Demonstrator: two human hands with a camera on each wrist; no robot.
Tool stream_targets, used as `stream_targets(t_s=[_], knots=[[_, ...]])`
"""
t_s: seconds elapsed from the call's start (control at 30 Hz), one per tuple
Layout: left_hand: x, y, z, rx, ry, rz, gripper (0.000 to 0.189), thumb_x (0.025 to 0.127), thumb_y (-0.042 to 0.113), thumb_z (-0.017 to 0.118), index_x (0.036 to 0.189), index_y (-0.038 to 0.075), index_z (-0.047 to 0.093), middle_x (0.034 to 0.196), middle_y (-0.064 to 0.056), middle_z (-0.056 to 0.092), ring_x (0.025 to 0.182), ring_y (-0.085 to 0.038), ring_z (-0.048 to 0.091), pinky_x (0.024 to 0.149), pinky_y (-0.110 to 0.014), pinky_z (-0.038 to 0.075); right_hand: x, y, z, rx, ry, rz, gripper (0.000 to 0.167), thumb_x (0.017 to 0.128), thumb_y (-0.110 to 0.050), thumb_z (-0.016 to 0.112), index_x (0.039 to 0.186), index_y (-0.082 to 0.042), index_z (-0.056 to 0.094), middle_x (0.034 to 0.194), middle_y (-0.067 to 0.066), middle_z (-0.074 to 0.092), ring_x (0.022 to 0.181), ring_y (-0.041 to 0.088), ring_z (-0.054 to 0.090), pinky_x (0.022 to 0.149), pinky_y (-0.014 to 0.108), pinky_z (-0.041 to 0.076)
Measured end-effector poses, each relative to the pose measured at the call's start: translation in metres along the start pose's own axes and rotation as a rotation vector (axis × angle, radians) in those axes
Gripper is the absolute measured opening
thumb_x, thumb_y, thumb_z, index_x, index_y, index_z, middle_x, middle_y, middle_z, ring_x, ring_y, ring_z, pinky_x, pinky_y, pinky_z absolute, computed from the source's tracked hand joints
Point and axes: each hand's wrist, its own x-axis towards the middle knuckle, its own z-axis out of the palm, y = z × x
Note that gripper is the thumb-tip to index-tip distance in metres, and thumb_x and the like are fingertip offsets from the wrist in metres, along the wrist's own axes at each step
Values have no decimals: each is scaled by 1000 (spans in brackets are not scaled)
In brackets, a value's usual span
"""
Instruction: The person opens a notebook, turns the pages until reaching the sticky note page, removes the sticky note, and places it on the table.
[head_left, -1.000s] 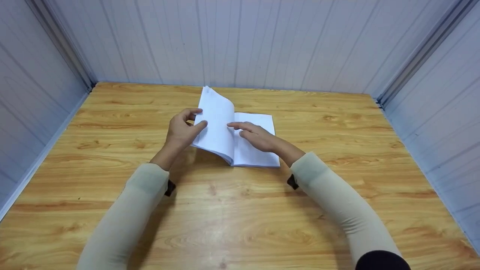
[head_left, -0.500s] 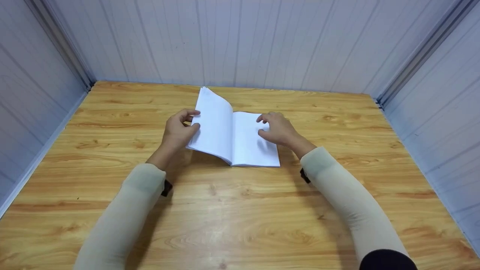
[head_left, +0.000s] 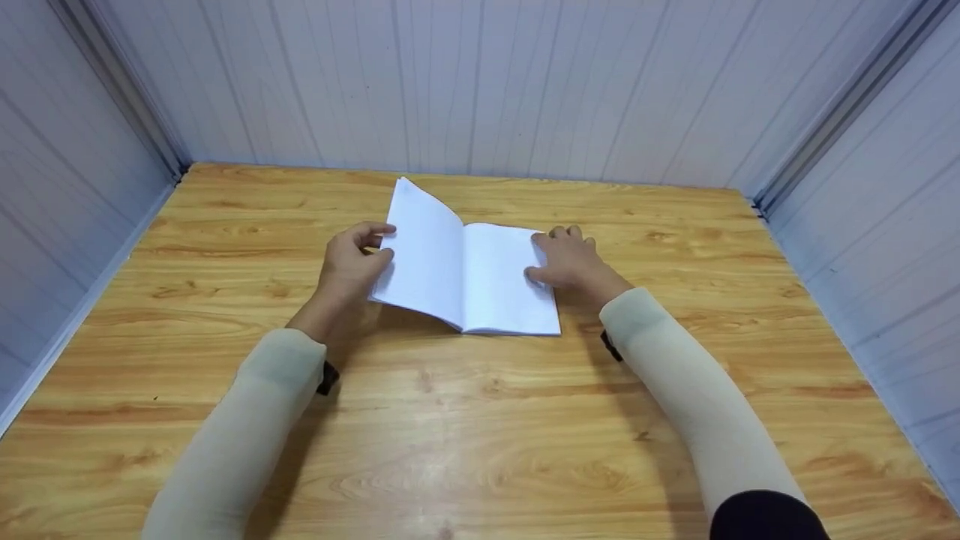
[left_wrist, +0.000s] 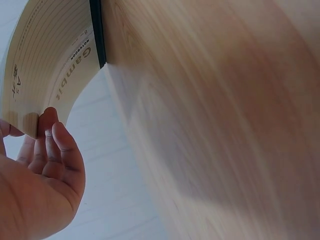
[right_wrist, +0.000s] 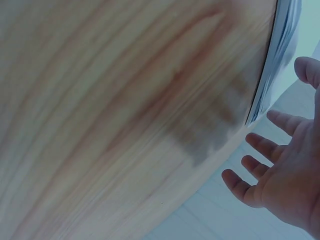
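Note:
A notebook lies spread open on the table, its pages white in the head view. My left hand pinches the outer edge of the raised left half, thumb on the page and fingers behind. The left wrist view shows that half's tan cover, printed "Gambit" and "NOTEBOOK", with a dark spine strip. Over the outer edge of the flat right half is my right hand, its thumb and fingers spread. From the right wrist, the fingers look loosely extended beside the stacked page edges.
The wood-grain table reaches back to a pale panelled wall. Similar panels stand at the left and right. Dark wrist devices show under both pale sleeves.
My right hand has moved from the centre fold rightward to the right page's outer edge, its fingers spreading. My left hand has shifted slightly left, and the raised half has tilted lower with it.

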Motion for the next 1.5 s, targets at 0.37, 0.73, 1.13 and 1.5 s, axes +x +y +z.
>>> stream_targets(t_s=[0.37, 0.73, 1.13, 1.5], knots=[[-1, -3, 0, -70, 15, -21, 35, 86, 10, 58, 119, 18, 67, 108, -4, 54, 96, -18, 48, 81, -27, 41, 3, 3, 3, 46, -66, 26, 89, 87, -63, 50, 154, -12, 20, 156, 22, 18, 142, 43, 10, 109, 62, 14], [0, -2, 0, -34, -1, -43, 32, 89, 13, 58, 120, 18, 67, 114, -5, 54, 99, -19, 49, 80, -28, 43, 4, -1, 5, 164, -52, 35, 84, 85, -54, 59, 152, -13, 28, 152, 20, 23, 137, 40, 15, 108, 60, 19], [-2, 0, 1, -74, -9, -27, 31, 90, 18, 56, 119, 18, 67, 114, -4, 53, 96, -18, 47, 76, -27, 43, 8, -5, 5, 189, -24, 28, 77, 83, -46, 64, 147, -13, 38, 148, 18, 30, 135, 37, 20, 107, 57, 22], [3, -3, 0, -37, -18, 62, 32, 89, 20, 55, 117, 14, 69, 108, -4, 55, 87, -17, 48, 67, -22, 42, 7, -10, 0, 315, 48, 10, 73, 83, -29, 70, 147, -19, 37, 137, 13, 44, 126, 32, 30, 103, 51, 25]])
